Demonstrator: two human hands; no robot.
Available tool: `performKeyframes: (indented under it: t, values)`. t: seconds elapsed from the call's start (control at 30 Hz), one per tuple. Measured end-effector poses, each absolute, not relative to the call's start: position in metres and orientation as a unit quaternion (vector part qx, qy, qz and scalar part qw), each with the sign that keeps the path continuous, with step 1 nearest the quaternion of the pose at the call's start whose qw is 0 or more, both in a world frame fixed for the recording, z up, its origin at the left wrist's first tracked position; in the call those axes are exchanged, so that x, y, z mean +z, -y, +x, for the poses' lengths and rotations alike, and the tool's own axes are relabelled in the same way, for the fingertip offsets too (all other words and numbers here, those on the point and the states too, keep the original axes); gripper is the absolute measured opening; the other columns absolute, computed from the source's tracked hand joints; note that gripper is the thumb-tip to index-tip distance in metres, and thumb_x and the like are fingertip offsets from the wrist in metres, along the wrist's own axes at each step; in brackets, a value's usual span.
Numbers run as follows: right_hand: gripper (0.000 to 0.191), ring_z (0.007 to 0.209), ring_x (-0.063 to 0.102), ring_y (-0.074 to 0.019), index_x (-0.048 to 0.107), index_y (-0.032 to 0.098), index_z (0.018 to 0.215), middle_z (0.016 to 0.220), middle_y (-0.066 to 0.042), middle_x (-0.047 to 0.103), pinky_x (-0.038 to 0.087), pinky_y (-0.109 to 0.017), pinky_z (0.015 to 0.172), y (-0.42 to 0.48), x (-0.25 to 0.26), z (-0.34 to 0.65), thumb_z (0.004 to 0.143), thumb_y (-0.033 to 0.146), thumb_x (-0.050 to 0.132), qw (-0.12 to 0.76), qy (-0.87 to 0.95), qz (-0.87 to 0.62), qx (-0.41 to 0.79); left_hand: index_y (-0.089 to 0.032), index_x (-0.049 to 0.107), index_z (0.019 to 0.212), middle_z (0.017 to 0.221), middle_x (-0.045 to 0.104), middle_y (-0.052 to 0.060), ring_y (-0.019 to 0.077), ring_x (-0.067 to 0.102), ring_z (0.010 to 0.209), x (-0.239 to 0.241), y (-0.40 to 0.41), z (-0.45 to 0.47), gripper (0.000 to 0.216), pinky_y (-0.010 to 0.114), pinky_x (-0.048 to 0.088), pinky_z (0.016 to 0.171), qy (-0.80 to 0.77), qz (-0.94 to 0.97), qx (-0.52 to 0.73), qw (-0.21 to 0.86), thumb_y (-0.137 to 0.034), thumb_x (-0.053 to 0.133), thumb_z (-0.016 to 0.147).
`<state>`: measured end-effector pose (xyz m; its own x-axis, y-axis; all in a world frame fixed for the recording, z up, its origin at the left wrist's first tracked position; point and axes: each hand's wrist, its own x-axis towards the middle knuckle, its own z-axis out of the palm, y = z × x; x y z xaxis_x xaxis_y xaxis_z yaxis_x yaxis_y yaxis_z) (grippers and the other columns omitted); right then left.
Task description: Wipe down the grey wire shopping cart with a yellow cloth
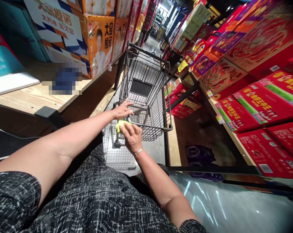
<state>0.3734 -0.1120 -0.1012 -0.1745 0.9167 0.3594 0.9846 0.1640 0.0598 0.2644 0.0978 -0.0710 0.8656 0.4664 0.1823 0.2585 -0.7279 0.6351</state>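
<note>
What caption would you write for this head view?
Right hand holds a yellow cloth on a black wire shopping cart; left hand rests beside it.

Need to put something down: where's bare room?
The cart basket, within its wire walls; the wooden shelf left, before the orange boxes. Crowded: red boxes on the right; cart's near rim, under left hand and right hand with cloth.

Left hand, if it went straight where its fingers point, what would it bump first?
Most likely the black wire shopping cart: the left hand lies at its near end, fingers pointing across its inside. Depth is unclear here.
</note>
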Motion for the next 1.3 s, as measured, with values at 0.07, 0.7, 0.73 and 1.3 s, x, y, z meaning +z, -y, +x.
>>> performKeyframes:
  t: [0.07,0.7,0.73,1.3]
  values:
    - [0.049,0.128,0.037,-0.026,0.053,0.039,0.146,0.148,-0.003,0.054,0.034,-0.042,0.102,0.099,-0.079,0.379,0.1,0.021,0.048,0.166,0.717,-0.651,-0.185,-0.019,0.077,0.1,0.167,0.028,0.004,0.0346,-0.002,0.158,-0.072,-0.096,0.261,0.055,0.054,0.009,0.127,-0.21,0.908,0.168,0.322,-0.052,0.033,0.102]
    - [0.066,0.122,0.043,-0.0278,0.05,0.027,0.147,0.14,-0.012,0.05,0.038,-0.047,0.102,0.122,-0.097,0.456,0.083,0.011,0.05,0.275,0.57,-0.753,-0.18,-0.024,0.062,0.129,0.17,0.017,0.004,0.0321,-0.003,0.158,-0.062,-0.068,0.263,0.04,0.066,0.02,0.121,-0.287,0.921,0.123,0.234,-0.027,0.042,0.094]
    - [0.062,0.124,0.042,-0.0273,0.052,0.029,0.145,0.141,-0.011,0.05,0.037,-0.046,0.103,0.115,-0.102,0.439,0.085,0.011,0.05,0.265,0.603,-0.731,-0.178,-0.023,0.064,0.127,0.17,0.017,0.004,0.0327,-0.004,0.158,-0.065,-0.07,0.261,0.039,0.064,0.02,0.122,-0.269,0.924,0.13,0.239,-0.028,0.042,0.095]
    - [0.035,0.115,0.051,-0.0201,0.068,0.033,0.125,0.127,-0.001,0.067,0.04,-0.036,0.093,0.1,-0.229,0.373,0.099,0.015,0.053,0.041,0.784,-0.619,-0.013,-0.019,0.074,0.108,0.167,0.026,0.003,0.0338,0.001,0.158,-0.08,-0.109,0.231,0.027,0.056,0.013,0.128,-0.243,0.909,0.2,0.272,-0.03,0.056,0.092]
